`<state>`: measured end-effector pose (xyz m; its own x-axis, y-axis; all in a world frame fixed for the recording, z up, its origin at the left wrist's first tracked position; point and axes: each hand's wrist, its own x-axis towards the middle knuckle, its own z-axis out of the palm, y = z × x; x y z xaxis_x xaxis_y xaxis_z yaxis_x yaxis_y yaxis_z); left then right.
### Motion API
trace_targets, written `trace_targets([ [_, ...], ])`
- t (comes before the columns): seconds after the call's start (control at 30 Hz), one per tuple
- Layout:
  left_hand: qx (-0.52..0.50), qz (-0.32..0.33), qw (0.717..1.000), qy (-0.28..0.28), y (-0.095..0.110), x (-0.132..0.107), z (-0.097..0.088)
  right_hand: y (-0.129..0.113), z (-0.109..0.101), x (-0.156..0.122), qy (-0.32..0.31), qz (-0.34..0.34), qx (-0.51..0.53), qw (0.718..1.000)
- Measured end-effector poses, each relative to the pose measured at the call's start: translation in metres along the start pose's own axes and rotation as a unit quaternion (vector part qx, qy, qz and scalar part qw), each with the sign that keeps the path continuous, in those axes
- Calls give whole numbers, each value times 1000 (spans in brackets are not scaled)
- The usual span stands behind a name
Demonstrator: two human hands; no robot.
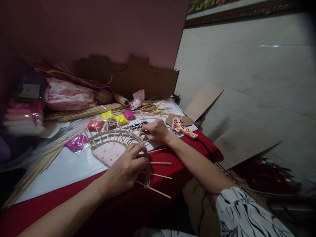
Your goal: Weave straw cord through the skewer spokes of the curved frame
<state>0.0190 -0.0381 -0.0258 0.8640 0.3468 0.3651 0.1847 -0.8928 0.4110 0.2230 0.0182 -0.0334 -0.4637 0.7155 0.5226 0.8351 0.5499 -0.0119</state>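
A half-round fan-shaped frame (108, 152) of thin wooden sticks lies across the table's front edge. Pink cloth with red dots covers its middle, and a twine band (147, 177) is woven through the sticks that spread outward. My left hand (128, 168) grips this frame at the band, fingers bent over it. Just beyond, my right hand (156, 132) is closed in a pinch by the stick ends at the upper right of the frame. What lies between those fingertips is too small to make out.
Bundled sticks (86, 113), a twine ball (103, 97) and a dotted cloth bundle (69, 93) sit at the back. Yellow packets (120, 119) and a purple packet (76, 142) lie behind and left of the frame. A flower-patterned glue gun-like tool (184, 128) rests at right, its cord trailing.
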Motion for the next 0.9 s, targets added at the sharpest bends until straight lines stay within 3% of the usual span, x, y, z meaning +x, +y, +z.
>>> trace_targets([
  [0.1,-67,-28,997,33,-3,0,0,0,1,0,4,-1,-5,1000],
  [0.2,-154,-67,977,130,-9,1,0,0,1,0,7,-5,-9,1000],
  [0.27,-137,-74,969,191,-14,2,1,0,1,0,9,-5,-7,1000],
  [0.33,-45,-76,972,216,-18,3,3,0,2,0,14,-3,-1,1000],
  [0.47,103,-117,962,225,-23,4,6,1,4,1,14,0,5,1000],
  [0.67,128,-193,949,216,-29,5,7,1,5,2,10,0,14,1000],
  [0.9,166,-231,944,168,-34,12,3,-1,4,5,17,-6,34,999],
])
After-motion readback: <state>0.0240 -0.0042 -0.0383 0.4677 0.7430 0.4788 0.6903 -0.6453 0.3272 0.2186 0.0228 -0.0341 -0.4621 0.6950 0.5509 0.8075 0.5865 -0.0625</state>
